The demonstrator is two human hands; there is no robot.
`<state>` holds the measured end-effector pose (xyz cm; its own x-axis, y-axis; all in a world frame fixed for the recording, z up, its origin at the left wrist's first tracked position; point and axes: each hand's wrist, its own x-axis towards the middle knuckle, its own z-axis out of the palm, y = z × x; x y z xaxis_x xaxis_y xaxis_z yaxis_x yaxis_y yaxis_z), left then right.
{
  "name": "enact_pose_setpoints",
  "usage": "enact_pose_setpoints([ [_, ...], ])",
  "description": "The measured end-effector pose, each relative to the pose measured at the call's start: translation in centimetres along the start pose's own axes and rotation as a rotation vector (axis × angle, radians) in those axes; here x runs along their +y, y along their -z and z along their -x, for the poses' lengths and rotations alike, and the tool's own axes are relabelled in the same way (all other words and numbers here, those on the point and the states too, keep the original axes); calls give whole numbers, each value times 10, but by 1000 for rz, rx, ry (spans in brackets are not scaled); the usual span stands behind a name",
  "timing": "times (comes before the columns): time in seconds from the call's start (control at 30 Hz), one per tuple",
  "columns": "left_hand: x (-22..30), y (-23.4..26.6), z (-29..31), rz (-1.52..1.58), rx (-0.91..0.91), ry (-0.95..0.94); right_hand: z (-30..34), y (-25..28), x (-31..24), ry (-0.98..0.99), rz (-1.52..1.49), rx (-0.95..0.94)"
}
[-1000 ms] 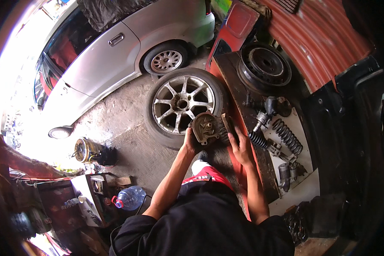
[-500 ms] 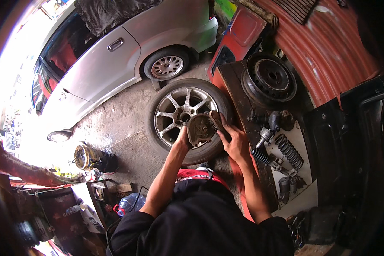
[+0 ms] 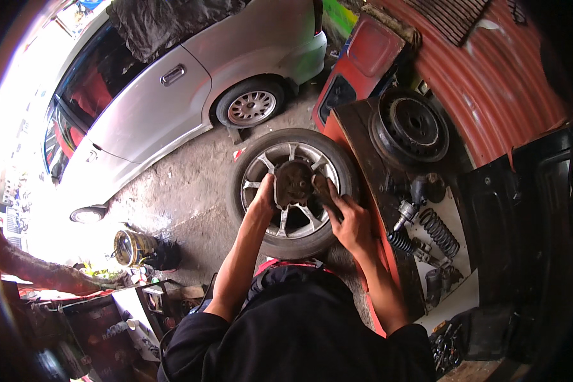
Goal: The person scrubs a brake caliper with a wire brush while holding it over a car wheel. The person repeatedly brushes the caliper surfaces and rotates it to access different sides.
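Shifted since the frame half a second ago: your dark metal part (image 3: 293, 183) now covers the hub of the spoked wheel (image 3: 293, 247), whereas it previously appeared to the hub's right. Your left hand (image 3: 266, 192) clasps the part's left edge; the fingers beneath are hidden. Such an edge grip presumably steadies the piece while leaving its upper face exposed. Your right hand (image 3: 350, 215) is curled round a brown brush (image 3: 325, 191), held tilted at the part's right side; whether its bristles touch the metal cannot be told from this angle. Both hands stand well in front of your body, above the wheel, probably to keep part and brush within easy sight.

Beside the wheel, to your right, a bench (image 3: 356, 124) bears a steel rim (image 3: 415, 124) and a coil spring (image 3: 439, 233). The spring lies on a pale sheet (image 3: 452, 205), perhaps laid there to keep loose pieces together. Farther out, a silver car (image 3: 140, 108) stands ahead and to your left, and a bucket (image 3: 132, 248) sits on the floor at left.

Compared with the earlier frame, wheel and rim appear slightly lower and farther right, suggesting a small turn of your head; your two grips look much the same.
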<state>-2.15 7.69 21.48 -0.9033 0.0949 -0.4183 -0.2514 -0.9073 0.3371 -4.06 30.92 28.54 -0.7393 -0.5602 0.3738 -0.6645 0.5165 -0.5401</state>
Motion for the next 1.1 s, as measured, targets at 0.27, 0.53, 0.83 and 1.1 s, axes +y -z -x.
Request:
enact_pose_setpoints([
  [0.27, 27, 13, -14, -500, -108, -60, -29, -15, -6, 28, 79, 97],
  [0.53, 39, -4, -8, -391, -87, -33, -34, -24, -1, 14, -124, 233],
  [0.83, 21, -2, -7, -262, 23, -34, -42, -12, -4, 121, -6, 155],
  [1.1, 19, -36, 14, -546, 85, -153, -40, 7, -7, 119, 69, 81],
])
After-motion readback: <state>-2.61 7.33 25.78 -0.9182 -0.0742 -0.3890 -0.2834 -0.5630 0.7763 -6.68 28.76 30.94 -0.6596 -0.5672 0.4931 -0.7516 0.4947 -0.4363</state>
